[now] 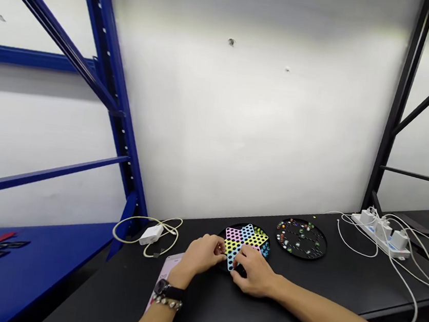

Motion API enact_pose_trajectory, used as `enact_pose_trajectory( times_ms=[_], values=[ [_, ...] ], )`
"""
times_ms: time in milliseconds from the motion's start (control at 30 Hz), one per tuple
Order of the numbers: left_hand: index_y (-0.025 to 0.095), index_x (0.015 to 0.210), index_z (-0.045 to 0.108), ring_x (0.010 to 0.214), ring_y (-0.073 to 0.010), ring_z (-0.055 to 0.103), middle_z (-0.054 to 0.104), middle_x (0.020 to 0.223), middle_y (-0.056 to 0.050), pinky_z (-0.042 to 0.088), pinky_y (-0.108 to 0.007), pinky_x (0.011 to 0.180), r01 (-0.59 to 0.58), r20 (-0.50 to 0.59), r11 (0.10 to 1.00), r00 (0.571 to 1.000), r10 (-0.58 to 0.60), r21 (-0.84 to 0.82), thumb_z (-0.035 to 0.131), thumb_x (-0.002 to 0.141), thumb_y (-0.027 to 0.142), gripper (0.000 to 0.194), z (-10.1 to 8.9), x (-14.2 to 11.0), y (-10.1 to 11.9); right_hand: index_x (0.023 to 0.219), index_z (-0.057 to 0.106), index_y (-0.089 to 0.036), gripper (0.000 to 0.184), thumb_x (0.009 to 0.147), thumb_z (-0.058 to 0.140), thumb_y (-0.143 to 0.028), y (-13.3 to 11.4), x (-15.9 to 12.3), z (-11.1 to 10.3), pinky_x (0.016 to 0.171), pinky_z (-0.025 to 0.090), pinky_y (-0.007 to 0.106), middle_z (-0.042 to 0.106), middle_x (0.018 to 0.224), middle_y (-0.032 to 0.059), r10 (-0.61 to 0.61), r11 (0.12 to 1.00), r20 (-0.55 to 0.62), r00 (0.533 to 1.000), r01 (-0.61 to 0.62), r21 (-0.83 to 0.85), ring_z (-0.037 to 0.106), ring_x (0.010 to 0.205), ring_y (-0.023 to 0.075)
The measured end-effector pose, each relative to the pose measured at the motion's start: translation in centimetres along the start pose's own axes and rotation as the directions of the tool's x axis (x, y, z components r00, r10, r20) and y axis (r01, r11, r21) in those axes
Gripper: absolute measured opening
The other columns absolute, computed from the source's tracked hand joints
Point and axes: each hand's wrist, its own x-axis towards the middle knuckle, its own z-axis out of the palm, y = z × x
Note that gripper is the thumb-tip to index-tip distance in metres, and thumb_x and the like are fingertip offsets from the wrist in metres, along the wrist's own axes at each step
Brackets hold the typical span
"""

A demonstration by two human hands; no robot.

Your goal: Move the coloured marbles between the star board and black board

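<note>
In the head view, a person's left hand [199, 255] and right hand [252, 271], fingers half curled, touch the near edge of a round black Chinese checkers board with a pastel star [247, 237]; whether either grips anything cannot be told. The board sits on a black tabletop [216, 316], just beside a round black tray holding coloured marbles [300, 238].
</note>
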Motion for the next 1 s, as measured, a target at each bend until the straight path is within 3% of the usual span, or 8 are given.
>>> enact_pose_trajectory(
  times_ms=[167, 300, 400, 500, 533, 667, 867, 1000],
  values=[
    [0.023, 0.078, 0.069, 0.070, -0.0147, 0.060, 0.071, 0.079, 0.002, 0.038, -0.024, 0.062, -0.148, -0.016, 0.973, 0.989, 0.147, -0.175, 0.060, 0.081, 0.043, 0.022, 0.5, -0.2, 1.6, 0.092, 0.056, -0.021, 0.018, 0.076, 0.062, -0.016, -0.3, -0.9, -1.5, 0.085, 0.042, 0.032, 0.053, 0.097, 0.0024, 0.152, 0.952, -0.037, 0.988, -0.136, 0.276, 0.051, 0.093, 0.0179],
    [0.022, 0.076, 0.069, 0.073, -0.0157, 0.058, 0.069, 0.076, 0.002, 0.038, -0.025, 0.067, -0.256, -0.002, 0.938, 0.965, 0.263, -0.234, 0.063, 0.080, 0.045, 0.024, 1.8, -0.4, 3.5, 0.092, 0.056, -0.021, 0.014, 0.078, 0.056, -0.018, 2.3, -1.6, -4.5, 0.078, 0.043, 0.030, 0.056, 0.096, 0.0023, 0.265, 0.930, -0.201, 0.943, -0.195, 0.313, 0.053, 0.090, 0.0176],
    [0.023, 0.078, 0.069, 0.080, -0.0165, 0.058, 0.069, 0.081, 0.001, 0.039, -0.025, 0.071, -0.287, -0.009, 0.931, 0.956, 0.293, -0.224, 0.066, 0.079, 0.042, 0.020, 2.6, -0.3, 3.9, 0.087, 0.057, -0.020, 0.011, 0.078, 0.053, -0.023, 6.6, -1.8, -7.6, 0.074, 0.044, 0.030, 0.058, 0.092, 0.0029, 0.403, 0.904, -0.348, 0.846, -0.310, 0.293, 0.054, 0.085, 0.0182],
    [0.023, 0.076, 0.068, 0.081, -0.0152, 0.057, 0.068, 0.085, 0.001, 0.039, -0.025, 0.072, -0.313, -0.037, 0.927, 0.949, 0.312, -0.207, 0.066, 0.080, 0.042, 0.020, 3.2, -0.1, 3.4, 0.083, 0.058, -0.020, 0.013, 0.076, 0.053, -0.030, 11.9, -2.0, -10.7, 0.080, 0.045, 0.033, 0.061, 0.089, 0.0044, 0.506, 0.863, -0.452, 0.735, -0.421, 0.280, 0.056, 0.085, 0.0201],
    [0.023, 0.075, 0.068, 0.080, -0.0147, 0.057, 0.068, 0.085, 0.001, 0.039, -0.024, 0.072, -0.314, -0.039, 0.927, 0.949, 0.313, -0.204, 0.066, 0.080, 0.042, 0.020, 3.3, 0.0, 3.2, 0.083, 0.057, -0.020, 0.015, 0.077, 0.052, -0.032, 13.6, -2.2, -11.6, 0.080, 0.045, 0.033, 0.062, 0.089, 0.0049, 0.552, 0.834, -0.461, 0.695, -0.470, 0.289, 0.057, 0.083, 0.0201],
    [0.022, 0.074, 0.067, 0.079, -0.0144, 0.057, 0.067, 0.084, 0.001, 0.040, -0.024, 0.072, -0.310, -0.043, 0.932, 0.950, 0.308, -0.188, 0.063, 0.083, 0.042, 0.022, 3.4, -0.1, 3.0, 0.085, 0.059, -0.019, 0.019, 0.080, 0.048, -0.033, 19.1, -3.1, -13.6, 0.079, 0.046, 0.034, 0.065, 0.090, 0.0070, 0.689, 0.713, -0.395, 0.608, -0.666, 0.219, 0.061, 0.083, 0.0211],
    [0.021, 0.074, 0.065, 0.079, -0.0156, 0.057, 0.067, 0.083, -0.002, 0.042, -0.026, 0.073, -0.362, -0.106, 0.916, 0.931, 0.349, -0.170, 0.051, 0.089, 0.041, 0.029, 3.0, -0.4, 3.9, 0.108, 0.065, -0.023, 0.031, 0.081, 0.050, -0.023, 22.4, -4.1, -12.9, 0.095, 0.038, 0.046, 0.064, 0.119, 0.0090, 0.731, 0.612, -0.309, 0.609, -0.784, -0.097, 0.051, 0.118, 0.0299],
    [0.022, 0.073, 0.063, 0.078, -0.0153, 0.057, 0.066, 0.083, -0.001, 0.042, -0.026, 0.073, -0.369, -0.129, 0.910, 0.928, 0.350, -0.188, 0.050, 0.090, 0.041, 0.029, 3.1, -0.4, 4.0, 0.111, 0.067, -0.022, 0.040, 0.077, 0.049, -0.012, 23.4, -5.3, -13.3, 0.098, 0.037, 0.046, 0.065, 0.120, 0.0095, 0.731, 0.613, -0.277, 0.624, -0.778, -0.134, 0.053, 0.118, 0.0286]
  ],
)
